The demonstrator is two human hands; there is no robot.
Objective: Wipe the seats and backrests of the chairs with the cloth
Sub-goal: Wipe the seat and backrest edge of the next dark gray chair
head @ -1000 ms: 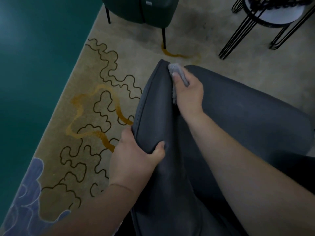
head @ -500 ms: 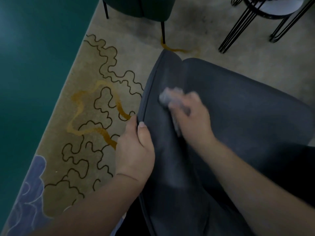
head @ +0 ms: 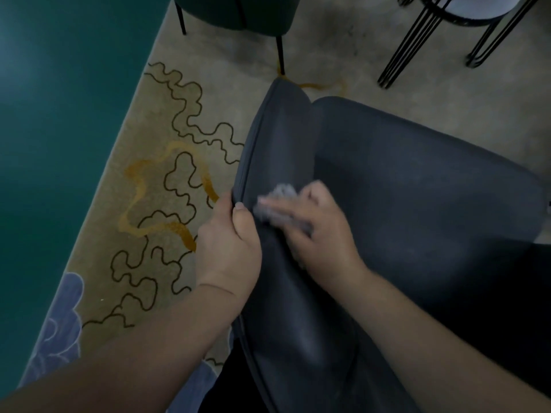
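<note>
The dark chair's backrest (head: 277, 162) now shows bare beyond the right hand (head: 320, 234), which has pulled the grey cloth (head: 278, 205) back down it, fingers curled over it, beside the left hand (head: 228, 242) gripping the backrest's edge; this stroke looks nearly finished.

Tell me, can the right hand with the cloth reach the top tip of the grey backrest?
Probably yes: the right hand with the cloth lies on the backrest, with bare surface up to its tip.
</note>
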